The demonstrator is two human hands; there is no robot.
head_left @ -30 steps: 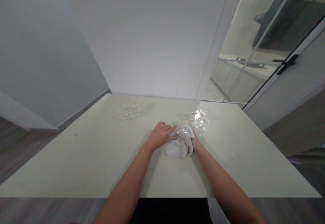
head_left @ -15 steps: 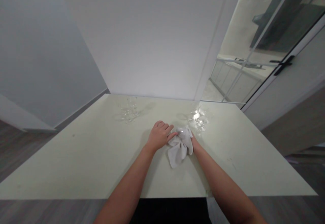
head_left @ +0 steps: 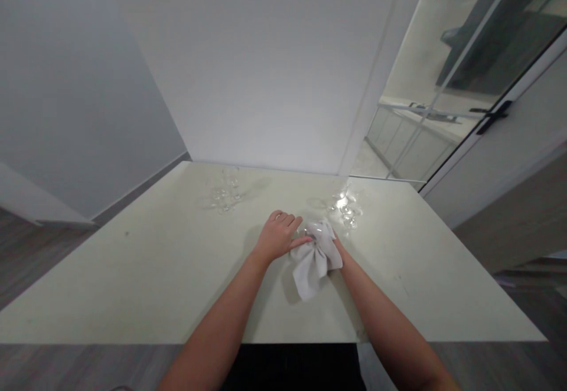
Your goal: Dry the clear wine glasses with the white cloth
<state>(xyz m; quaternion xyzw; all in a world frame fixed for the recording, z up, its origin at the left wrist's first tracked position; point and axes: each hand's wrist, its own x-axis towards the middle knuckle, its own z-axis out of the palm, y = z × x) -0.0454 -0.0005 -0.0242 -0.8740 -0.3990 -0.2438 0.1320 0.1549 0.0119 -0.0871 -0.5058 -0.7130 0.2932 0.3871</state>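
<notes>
A crumpled white cloth point(head_left: 309, 268) is bunched between my hands above the table, its lower corner hanging toward me. Clear, shiny glass point(head_left: 315, 229) shows at the top of the cloth; it looks like part of a drinking glass, mostly wrapped. My left hand point(head_left: 280, 234) is at the cloth's left side, fingers curled and thumb pressed into the folds. On the other side my right hand point(head_left: 338, 250) grips the cloth and the glass within it; its fingers are largely hidden behind the fabric.
Several clear stemmed glasses point(head_left: 345, 208) stand close together beyond my right hand. Another group of clear glasses point(head_left: 227, 193) is at the back left. The pale table point(head_left: 146, 279) meets a white wall panel point(head_left: 266, 84) at its far edge, with a glazed door point(head_left: 443, 119) at right.
The cloth has shifted and spread slightly, with its hanging corner a little lower. My left thumb has moved slightly right and down into the folds. Both glass groups stay put.
</notes>
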